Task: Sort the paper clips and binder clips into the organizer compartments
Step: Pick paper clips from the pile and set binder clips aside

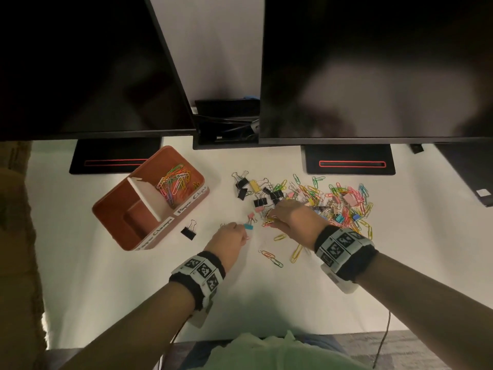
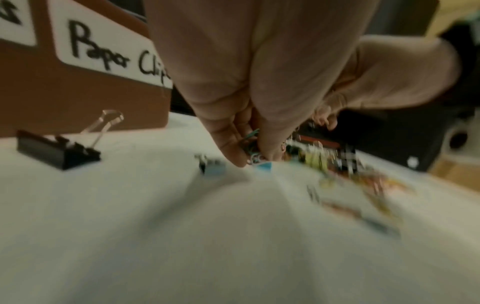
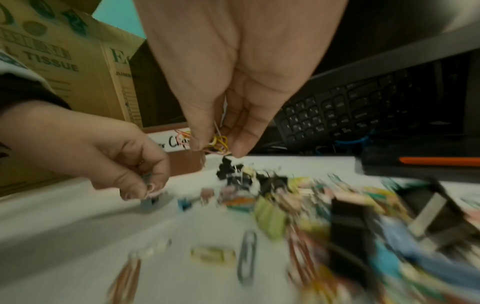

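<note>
1. The organizer (image 1: 117,206) holds paper clips in one compartment; the other looks empty.
2. The right hand (image 1: 293,217) pinches a bunch of paper clips (image 3: 219,143); the left hand (image 1: 229,237) curls round small clips.
3. The pile (image 1: 333,201) beyond the right fingertips remains unsorted.

An office desk: two dark monitors (image 1: 373,68), a keyboard (image 3: 363,107), a white desktop (image 1: 133,276).
</note>
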`<state>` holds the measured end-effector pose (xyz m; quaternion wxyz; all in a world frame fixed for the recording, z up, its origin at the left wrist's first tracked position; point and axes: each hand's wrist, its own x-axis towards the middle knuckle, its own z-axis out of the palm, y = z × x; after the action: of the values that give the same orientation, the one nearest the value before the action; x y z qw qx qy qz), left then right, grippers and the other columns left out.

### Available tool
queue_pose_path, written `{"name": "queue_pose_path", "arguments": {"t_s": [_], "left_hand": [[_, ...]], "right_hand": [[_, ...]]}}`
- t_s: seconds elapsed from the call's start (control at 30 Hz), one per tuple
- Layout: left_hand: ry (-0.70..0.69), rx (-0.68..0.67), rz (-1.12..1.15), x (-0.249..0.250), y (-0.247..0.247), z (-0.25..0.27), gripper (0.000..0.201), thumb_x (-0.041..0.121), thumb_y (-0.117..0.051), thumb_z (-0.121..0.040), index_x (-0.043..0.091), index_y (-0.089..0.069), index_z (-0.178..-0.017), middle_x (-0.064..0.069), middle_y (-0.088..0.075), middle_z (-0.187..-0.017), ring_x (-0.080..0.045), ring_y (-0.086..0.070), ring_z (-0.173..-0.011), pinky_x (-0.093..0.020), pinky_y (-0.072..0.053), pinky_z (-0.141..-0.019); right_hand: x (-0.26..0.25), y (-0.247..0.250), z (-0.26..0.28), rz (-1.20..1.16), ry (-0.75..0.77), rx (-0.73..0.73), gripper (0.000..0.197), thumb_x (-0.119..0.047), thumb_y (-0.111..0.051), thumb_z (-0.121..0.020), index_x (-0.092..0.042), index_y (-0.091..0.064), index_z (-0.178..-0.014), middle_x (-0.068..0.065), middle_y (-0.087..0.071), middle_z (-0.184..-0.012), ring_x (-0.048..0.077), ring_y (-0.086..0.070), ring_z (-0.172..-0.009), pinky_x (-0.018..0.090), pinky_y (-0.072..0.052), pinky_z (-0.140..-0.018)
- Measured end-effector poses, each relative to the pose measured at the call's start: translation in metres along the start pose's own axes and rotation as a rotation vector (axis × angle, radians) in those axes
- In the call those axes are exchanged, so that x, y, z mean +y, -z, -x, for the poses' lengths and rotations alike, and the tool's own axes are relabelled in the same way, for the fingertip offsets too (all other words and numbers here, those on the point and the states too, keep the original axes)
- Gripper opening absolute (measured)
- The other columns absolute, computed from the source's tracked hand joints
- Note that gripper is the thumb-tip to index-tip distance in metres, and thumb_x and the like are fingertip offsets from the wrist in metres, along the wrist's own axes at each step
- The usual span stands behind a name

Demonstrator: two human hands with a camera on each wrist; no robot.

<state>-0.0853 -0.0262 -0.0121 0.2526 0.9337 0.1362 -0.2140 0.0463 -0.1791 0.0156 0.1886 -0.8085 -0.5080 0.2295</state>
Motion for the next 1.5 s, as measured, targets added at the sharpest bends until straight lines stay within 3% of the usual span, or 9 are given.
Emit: {"name": "queue_pose_path", "arguments": {"t_s": [0.13, 0.37, 0.47, 0.63, 0.83, 0.93, 1.1, 1.4, 1.5], "left_hand": [[0.04, 0.302, 0.262, -0.015, 0.058, 0.017, 0.013, 0.013, -0.054, -0.091, 0.008, -0.061, -0.101, -0.001, -0.055, -0.096, -0.011, -0.053, -0.084, -0.013, -0.046, -0.074], [0.369, 0.521, 0.405, -0.078, 0.145, 0.023, 0.011, 0.015, -0.062, -0.086, 0.018, -0.063, -0.097, 0.006, -0.063, -0.093, -0.01, -0.06, -0.088, -0.026, -0.049, -0.081], [0.413, 0.491, 0.379, -0.1, 0.153, 0.02, 0.018, 0.016, -0.053, -0.091, 0.012, -0.063, -0.106, -0.005, -0.066, -0.107, -0.021, -0.06, -0.099, -0.039, -0.048, -0.093], [0.363, 0.494, 0.365, -0.1, 0.15, 0.033, 0.031, 0.02, -0.048, -0.094, 0.015, -0.052, -0.125, -0.006, -0.053, -0.125, -0.021, -0.055, -0.11, -0.035, -0.043, -0.1], [0.084, 0.516, 0.453, -0.056, 0.131, 0.027, 0.021, 0.02, -0.057, -0.089, 0.017, -0.061, -0.109, 0.002, -0.059, -0.108, -0.01, -0.058, -0.093, -0.021, -0.046, -0.082], [-0.023, 0.416, 0.472, -0.024, 0.105, 0.006, 0.022, 0.017, -0.06, -0.086, 0.017, -0.061, -0.108, -0.001, -0.061, -0.104, -0.013, -0.06, -0.085, -0.029, -0.052, -0.078], [0.072, 0.204, 0.396, 0.012, 0.06, -0.035, 0.04, 0.018, -0.061, -0.084, 0.021, -0.05, -0.123, -0.005, -0.044, -0.118, -0.019, -0.054, -0.104, -0.029, -0.045, -0.096], [0.225, 0.272, 0.266, 0.009, 0.04, -0.061, 0.024, 0.012, -0.057, -0.087, 0.017, -0.052, -0.11, -0.005, -0.036, -0.117, -0.022, -0.049, -0.108, -0.032, -0.039, -0.105], [0.22, 0.35, 0.277, 0.008, 0.041, -0.057, 0.03, 0.009, -0.058, -0.085, 0.016, -0.048, -0.113, -0.005, -0.031, -0.123, -0.019, -0.046, -0.11, -0.021, -0.033, -0.101]], "right_hand": [[-0.034, 0.026, -0.033, 0.01, 0.072, 0.052, 0.025, -0.027, -0.058, -0.09, -0.006, -0.067, -0.1, 0.01, -0.066, -0.092, 0.026, -0.06, -0.087, 0.036, -0.048, -0.08], [-0.12, 0.043, -0.128, -0.013, 0.065, 0.067, 0.03, -0.03, -0.053, -0.093, -0.011, -0.06, -0.115, 0.007, -0.059, -0.112, 0.021, -0.053, -0.105, 0.033, -0.043, -0.092], [-0.139, 0.033, -0.161, -0.02, -0.027, -0.005, 0.033, -0.029, -0.056, -0.091, -0.009, -0.059, -0.117, 0.009, -0.058, -0.113, 0.024, -0.056, -0.105, 0.036, -0.047, -0.091], [-0.134, 0.021, -0.164, -0.127, -0.078, -0.037, 0.051, -0.035, -0.056, -0.09, -0.016, -0.043, -0.135, 0.008, -0.056, -0.126, 0.022, -0.054, -0.113, 0.034, -0.045, -0.098], [-0.06, 0.019, -0.1, -0.079, -0.151, 0.083, 0.031, -0.037, -0.049, -0.094, -0.022, -0.058, -0.119, -0.002, -0.06, -0.116, 0.016, -0.055, -0.104, 0.027, -0.044, -0.089], [-0.012, 0.018, -0.068, -0.02, -0.295, 0.099, 0.025, -0.03, -0.051, -0.093, -0.022, -0.06, -0.115, 0.0, -0.061, -0.114, 0.02, -0.055, -0.106, 0.031, -0.044, -0.093], [0.031, 0.017, -0.052, 0.009, -0.411, 0.064, 0.023, -0.022, -0.05, -0.092, -0.02, -0.063, -0.111, 0.003, -0.06, -0.116, 0.021, -0.055, -0.107, 0.032, -0.044, -0.093], [0.035, -0.014, -0.033, -0.06, -0.3, -0.153, 0.029, -0.031, -0.063, -0.084, -0.025, -0.062, -0.112, -0.001, -0.05, -0.117, 0.017, -0.058, -0.092, 0.035, -0.052, -0.086], [0.038, -0.015, -0.027, -0.072, -0.246, -0.075, 0.028, -0.031, -0.06, -0.086, -0.027, -0.06, -0.114, -0.003, -0.051, -0.12, 0.014, -0.059, -0.09, 0.032, -0.053, -0.087]]}}
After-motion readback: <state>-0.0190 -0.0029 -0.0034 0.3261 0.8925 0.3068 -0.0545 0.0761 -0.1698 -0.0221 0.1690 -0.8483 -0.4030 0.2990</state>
